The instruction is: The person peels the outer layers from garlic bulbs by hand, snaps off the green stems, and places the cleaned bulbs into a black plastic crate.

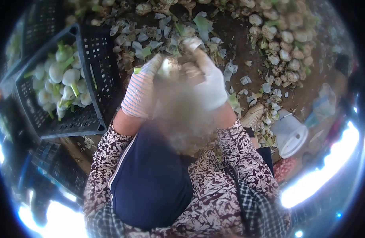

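A striped white glove covers my left hand [139, 89], whose fingers are wrapped round a pale garlic bulb [169, 68] at the centre. A short green stem end sticks out by its thumb side. Close on the right, my right hand [209, 81], in a white glove, has its fingers bent near the bulb. A whitish piece shows at its fingertips, too blurred to name. A hazy smear hides the space between my palms. At the left, a black crate [96, 75] holds several cleaned white bulbs with cut green stems [64, 75].
Unpeeled bulbs [285, 55] are heaped at the upper right, and more lie along the top edge. Peeled skins [150, 39] litter the soil ahead. A white bucket [291, 135] lies tilted at the right, near a shoe [252, 116]. Another dark crate [61, 168] is at the lower left.
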A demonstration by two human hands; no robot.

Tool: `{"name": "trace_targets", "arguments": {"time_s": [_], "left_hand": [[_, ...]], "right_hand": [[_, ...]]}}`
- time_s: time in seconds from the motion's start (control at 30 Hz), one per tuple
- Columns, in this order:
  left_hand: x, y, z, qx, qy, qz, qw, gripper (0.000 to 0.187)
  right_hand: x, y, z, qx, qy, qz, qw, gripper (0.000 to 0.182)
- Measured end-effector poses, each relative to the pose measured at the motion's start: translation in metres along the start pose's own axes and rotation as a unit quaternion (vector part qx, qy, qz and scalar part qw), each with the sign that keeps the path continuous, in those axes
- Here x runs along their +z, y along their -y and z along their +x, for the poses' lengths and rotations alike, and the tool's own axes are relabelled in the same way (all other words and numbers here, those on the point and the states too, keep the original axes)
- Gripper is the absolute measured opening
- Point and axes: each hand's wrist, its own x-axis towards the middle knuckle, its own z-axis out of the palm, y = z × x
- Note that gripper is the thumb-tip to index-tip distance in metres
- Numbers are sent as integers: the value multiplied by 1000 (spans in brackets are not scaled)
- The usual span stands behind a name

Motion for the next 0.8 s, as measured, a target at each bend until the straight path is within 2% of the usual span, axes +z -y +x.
{"name": "trace_targets", "arguments": {"time_s": [0.03,0.07,0.13,0.17,0.2,0.3,0.4,0.5,0.6,0.7,0.73,0.8], "left_hand": [[2,-1,0,-22,-25,-25,999,36],[-10,0,2,5,22,-15,1000,35],[-20,11,12,18,22,4,1000,34],[-23,15,16,24,23,14,999,34],[-21,16,16,36,48,13,998,36],[-16,13,10,52,60,40,996,38],[-16,12,8,92,57,76,991,36],[-23,10,11,66,58,138,986,32],[-13,12,7,53,40,83,994,32],[-14,10,5,37,22,121,992,34],[-13,10,4,38,15,111,993,34],[-6,11,5,41,3,88,995,35]], "right_hand": [[2,3,-2,73,-35,90,993,50],[-6,-4,-4,-15,39,-80,996,56],[0,9,-5,-133,54,-259,955,67],[3,15,-6,-189,60,-345,917,72],[4,16,-6,-168,63,-335,925,85],[8,1,1,-216,52,-337,915,84],[2,4,2,-198,99,-309,925,83],[-9,4,7,-176,153,-271,934,81],[-20,14,9,-104,216,-221,945,72],[-34,3,15,-126,230,-250,932,64],[-30,2,8,-64,175,-146,972,60],[-22,7,-5,-83,85,-169,979,62]]}}
